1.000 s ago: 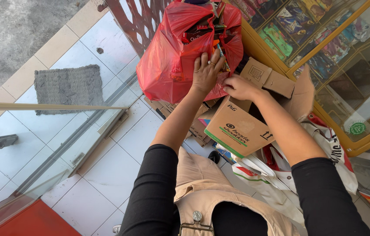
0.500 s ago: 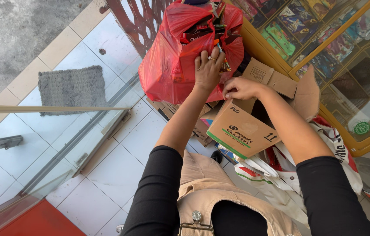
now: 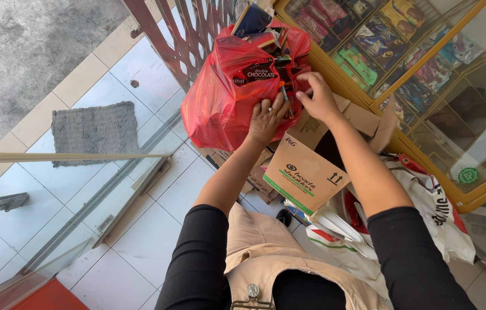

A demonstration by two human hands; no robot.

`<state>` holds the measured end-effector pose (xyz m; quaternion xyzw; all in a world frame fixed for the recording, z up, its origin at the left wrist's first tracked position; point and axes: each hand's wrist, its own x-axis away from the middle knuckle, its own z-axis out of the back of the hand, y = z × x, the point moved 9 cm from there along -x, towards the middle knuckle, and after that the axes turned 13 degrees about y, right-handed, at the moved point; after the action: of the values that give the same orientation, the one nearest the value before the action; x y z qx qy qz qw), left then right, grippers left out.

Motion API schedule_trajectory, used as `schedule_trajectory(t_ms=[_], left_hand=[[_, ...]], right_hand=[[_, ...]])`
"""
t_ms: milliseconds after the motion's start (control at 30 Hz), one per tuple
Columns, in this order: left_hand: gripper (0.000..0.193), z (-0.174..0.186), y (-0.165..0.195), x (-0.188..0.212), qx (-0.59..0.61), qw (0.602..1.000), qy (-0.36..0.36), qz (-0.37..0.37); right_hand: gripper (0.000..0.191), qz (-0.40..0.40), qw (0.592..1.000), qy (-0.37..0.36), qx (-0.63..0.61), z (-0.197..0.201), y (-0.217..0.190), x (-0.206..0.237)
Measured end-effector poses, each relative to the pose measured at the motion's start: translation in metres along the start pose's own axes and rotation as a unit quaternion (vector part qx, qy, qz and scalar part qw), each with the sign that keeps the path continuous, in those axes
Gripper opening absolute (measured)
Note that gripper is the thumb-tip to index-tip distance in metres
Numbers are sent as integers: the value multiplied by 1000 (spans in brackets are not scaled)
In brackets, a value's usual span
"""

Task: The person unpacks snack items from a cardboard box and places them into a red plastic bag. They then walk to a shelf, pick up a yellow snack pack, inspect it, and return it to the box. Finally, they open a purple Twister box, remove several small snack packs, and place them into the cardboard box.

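A bulging red plastic bag (image 3: 220,97) stuffed with snack packets stands on the white tiled floor. My left hand (image 3: 267,117) presses against its side, fingers resting on the plastic. My right hand (image 3: 316,96) is at the bag's opening, fingers pinched on its edge near a dark packet. Just below both hands is an open brown cardboard box (image 3: 306,172) with its flaps up.
A yellow-framed glass display case (image 3: 426,74) full of packets stands to the right. White printed bags (image 3: 426,212) lie by the box. A red metal gate (image 3: 179,34) is behind the bag, a grey doormat (image 3: 93,132) and a glass door (image 3: 53,189) to the left.
My right hand moved from the box flap up to the bag's opening. My left hand slid slightly lower on the bag's side.
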<state>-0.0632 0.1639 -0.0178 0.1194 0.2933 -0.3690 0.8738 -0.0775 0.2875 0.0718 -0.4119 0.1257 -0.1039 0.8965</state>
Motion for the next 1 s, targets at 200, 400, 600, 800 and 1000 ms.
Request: schedule_trajectory(t_ms=[200, 400, 600, 800, 1000], left_hand=[[52, 6, -4, -3, 38, 999, 2, -4], [41, 5, -3, 1, 26, 1000, -3, -8], [48, 4, 2, -4, 54, 998, -2, -35], [54, 5, 11, 3, 91, 993, -39, -65], [63, 44, 0, -6, 222, 974, -27, -25]], right_hand=[[53, 39, 991, 85, 92, -22, -10, -27], [26, -34, 994, 85, 55, -21, -1, -32], [44, -19, 993, 111, 19, -19, -42, -28], [41, 13, 981, 172, 90, -29, -52, -22], [33, -32, 972, 232, 13, -13, -49, -22]])
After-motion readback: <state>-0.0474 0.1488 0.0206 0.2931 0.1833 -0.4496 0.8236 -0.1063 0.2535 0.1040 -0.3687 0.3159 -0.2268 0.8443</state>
